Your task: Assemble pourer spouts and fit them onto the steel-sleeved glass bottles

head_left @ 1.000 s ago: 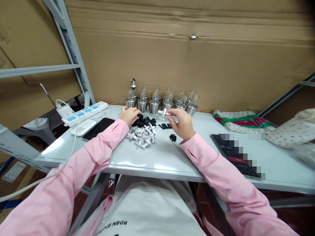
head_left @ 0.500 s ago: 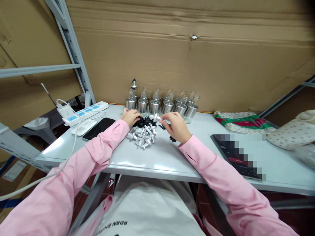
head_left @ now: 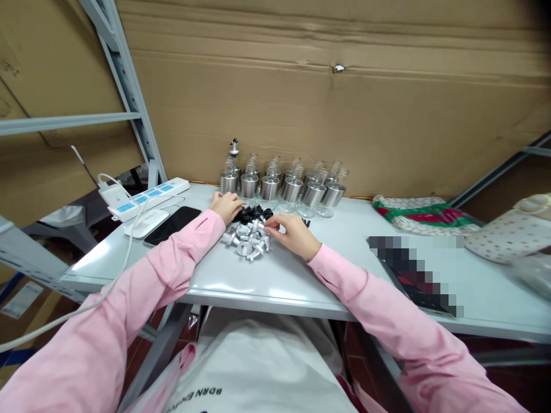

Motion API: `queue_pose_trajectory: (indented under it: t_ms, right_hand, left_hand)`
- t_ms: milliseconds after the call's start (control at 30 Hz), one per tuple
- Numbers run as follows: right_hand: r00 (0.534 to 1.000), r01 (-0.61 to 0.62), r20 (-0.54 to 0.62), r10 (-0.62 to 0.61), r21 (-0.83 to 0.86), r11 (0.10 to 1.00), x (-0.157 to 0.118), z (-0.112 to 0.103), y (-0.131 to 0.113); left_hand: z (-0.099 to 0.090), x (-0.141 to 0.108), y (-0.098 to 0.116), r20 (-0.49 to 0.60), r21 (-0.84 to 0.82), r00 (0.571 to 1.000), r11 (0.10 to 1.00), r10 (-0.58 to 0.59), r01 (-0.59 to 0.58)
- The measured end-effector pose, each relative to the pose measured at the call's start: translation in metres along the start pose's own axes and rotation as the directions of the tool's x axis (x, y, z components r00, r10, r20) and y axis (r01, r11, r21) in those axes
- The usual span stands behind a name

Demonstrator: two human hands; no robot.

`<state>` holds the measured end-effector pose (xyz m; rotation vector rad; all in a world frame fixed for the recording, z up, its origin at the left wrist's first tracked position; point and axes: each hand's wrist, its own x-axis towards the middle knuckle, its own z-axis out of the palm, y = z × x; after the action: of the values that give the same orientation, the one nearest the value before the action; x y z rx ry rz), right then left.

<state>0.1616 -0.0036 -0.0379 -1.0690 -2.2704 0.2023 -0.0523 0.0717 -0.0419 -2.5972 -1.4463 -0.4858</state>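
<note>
Pinched between the thumb and fingers of my right hand [head_left: 293, 232] is a silver pourer spout [head_left: 257, 225], just over the pile of loose silver pourer spouts [head_left: 244, 248]. My left hand [head_left: 226, 206] is closed, its bent fingers at the left edge of a heap of black stoppers [head_left: 255, 214]. The fingertips are partly hidden, so I cannot make out what they hold. Behind both hands stand several glass bottles with metal sleeves [head_left: 269, 188]. One at the back left carries a silver and black pourer [head_left: 234, 147].
On the left lie a white power strip [head_left: 148, 198], a black phone [head_left: 173, 225] and a white charger [head_left: 147, 222] with a cable over my left arm. At right are a dark flat packet [head_left: 413, 278], a red-green patterned cloth [head_left: 424, 213] and a dotted bag [head_left: 512, 232]. Cardboard [head_left: 301, 103] walls the back.
My right hand has moved left and slightly down with a silver spout, from above the black stoppers to the silver pile. My left hand has barely shifted.
</note>
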Motion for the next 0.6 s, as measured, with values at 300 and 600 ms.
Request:
queue_pose_trajectory:
  t_ms: [300, 600]
  right_hand:
    - [0.996, 0.059, 0.064, -0.059, 0.003, 0.998, 0.0, -0.008, 0.01]
    - [0.969, 0.052, 0.241, -0.05, 0.001, 0.999, -0.004, 0.0, 0.028]
  left_hand:
    - [-0.014, -0.025, 0.02, -0.092, -0.428, 0.893, 0.792, 0.44, -0.434]
    - [-0.007, -0.033, 0.036, -0.02, -0.375, 0.877, 0.81, 0.48, -0.451]
